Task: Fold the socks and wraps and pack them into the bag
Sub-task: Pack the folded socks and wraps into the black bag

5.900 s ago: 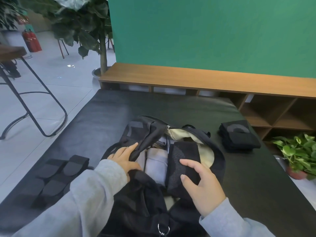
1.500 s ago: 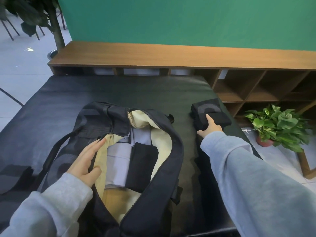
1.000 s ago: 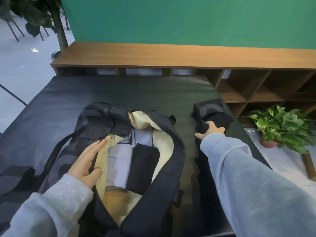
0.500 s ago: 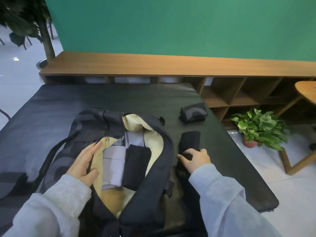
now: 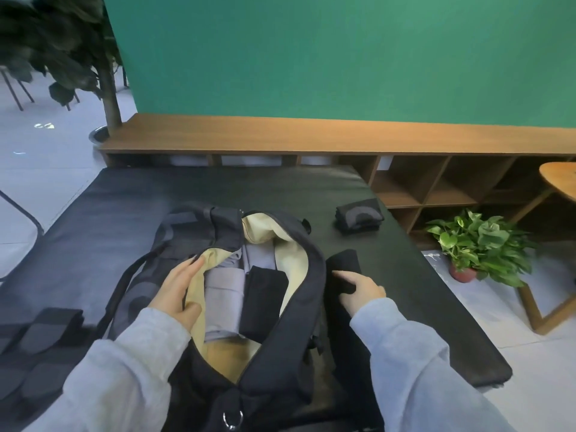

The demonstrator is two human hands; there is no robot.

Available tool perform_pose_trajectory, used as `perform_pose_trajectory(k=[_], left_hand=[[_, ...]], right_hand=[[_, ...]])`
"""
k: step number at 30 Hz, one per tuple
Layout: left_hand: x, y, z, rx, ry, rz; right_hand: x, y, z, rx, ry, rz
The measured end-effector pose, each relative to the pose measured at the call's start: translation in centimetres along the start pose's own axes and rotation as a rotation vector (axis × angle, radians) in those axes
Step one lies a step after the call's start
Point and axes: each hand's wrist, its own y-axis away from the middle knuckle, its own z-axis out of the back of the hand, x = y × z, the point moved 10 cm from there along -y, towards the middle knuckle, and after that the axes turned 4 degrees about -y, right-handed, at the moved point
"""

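Right hand (image 5: 361, 293) pinching folded black sock (image 5: 343, 269), centre-right: soft, light, floppy, grip across fold. Left hand (image 5: 176, 288) flat, uncurled, holding bag (image 5: 280, 363) mouth wide.

A studio-like office space: a green backdrop wall (image 5: 343, 54), a low wooden cubby shelf (image 5: 311, 138), grey tiled floor (image 5: 46, 157) and potted plants (image 5: 480, 244).

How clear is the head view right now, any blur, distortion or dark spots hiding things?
Head view: wide-angle bending curves the bench and mat edges; the tree at top left is smeared; the black folded piece in the right hand blends into the dark mat; the bag interior is evenly lit.
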Motion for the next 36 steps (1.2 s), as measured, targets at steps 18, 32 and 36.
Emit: perform_pose_trajectory(k=[18, 32, 36], left_hand=[[-2.8, -0.3, 6.6, -0.204, -0.075, 0.075], [-4.4, 1.2, 11.0, -0.188, -0.172, 0.108], [-4.7, 1.3, 10.9, -0.180, -0.153, 0.087]], right_hand=[[16.3, 11.9, 0.8, 0.015, -0.637, 0.582], [15.4, 7.8, -10.5, 0.251, -0.276, 0.310], [17.0, 7.8, -10.3, 0.271, -0.460, 0.346]])
